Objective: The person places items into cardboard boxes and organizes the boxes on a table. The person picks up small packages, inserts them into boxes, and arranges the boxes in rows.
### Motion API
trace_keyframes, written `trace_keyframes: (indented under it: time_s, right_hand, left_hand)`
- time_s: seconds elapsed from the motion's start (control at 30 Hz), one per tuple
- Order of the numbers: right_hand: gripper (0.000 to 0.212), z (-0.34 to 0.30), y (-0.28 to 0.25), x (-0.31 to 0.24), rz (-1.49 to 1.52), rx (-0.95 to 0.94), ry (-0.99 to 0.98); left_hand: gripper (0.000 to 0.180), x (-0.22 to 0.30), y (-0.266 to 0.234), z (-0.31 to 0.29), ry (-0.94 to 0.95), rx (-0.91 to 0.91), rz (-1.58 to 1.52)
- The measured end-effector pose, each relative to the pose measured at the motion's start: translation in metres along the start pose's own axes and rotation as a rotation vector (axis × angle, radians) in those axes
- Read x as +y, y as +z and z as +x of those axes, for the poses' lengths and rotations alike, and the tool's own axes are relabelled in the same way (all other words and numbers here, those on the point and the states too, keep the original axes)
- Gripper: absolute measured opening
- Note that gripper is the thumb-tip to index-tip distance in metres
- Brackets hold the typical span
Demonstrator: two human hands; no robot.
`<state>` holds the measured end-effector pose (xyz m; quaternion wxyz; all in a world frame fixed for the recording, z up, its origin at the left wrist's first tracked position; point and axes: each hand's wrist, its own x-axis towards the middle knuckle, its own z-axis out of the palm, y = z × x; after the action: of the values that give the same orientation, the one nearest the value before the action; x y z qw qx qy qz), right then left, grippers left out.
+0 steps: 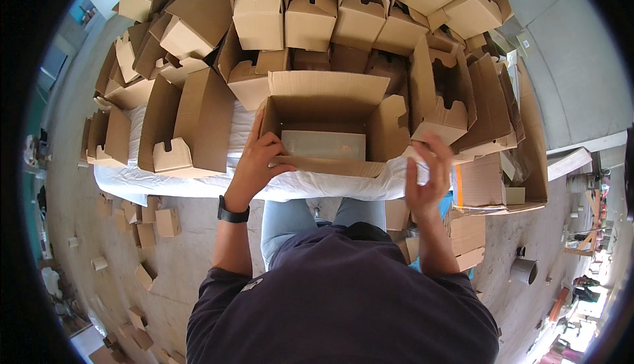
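Left hand (pixel 254 163) grips the near flap of an open box (pixel 323 126), matte brown corrugated card, on a white-sheeted table (pixel 165 182). Right hand (pixel 429 172), blurred, fingers spread, hovers beside the box's right corner, empty. Folded boxes (pixel 264 21) stacked behind.

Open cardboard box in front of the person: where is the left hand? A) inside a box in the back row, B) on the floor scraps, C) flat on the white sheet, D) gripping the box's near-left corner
D: the left hand grips the near-left corner of the open cardboard box, fingers over its front flap.
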<state>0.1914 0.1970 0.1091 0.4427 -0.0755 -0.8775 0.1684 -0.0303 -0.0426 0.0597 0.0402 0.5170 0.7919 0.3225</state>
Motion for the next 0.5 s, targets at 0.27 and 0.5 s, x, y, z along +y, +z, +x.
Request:
trace_keyframes:
  time_s: [0.27,0.5]
  right_hand:
    - [0.046,-0.084,0.044,0.001,0.229,0.062,0.316]
    - [0.051,-0.088,0.059,0.011,0.648,0.070,0.751]
  left_hand:
    - [0.028,-0.002,0.001,-0.001,0.012,-0.008,-0.009]
    - [0.028,-0.010,0.006,-0.006,0.033,0.019,-0.039]
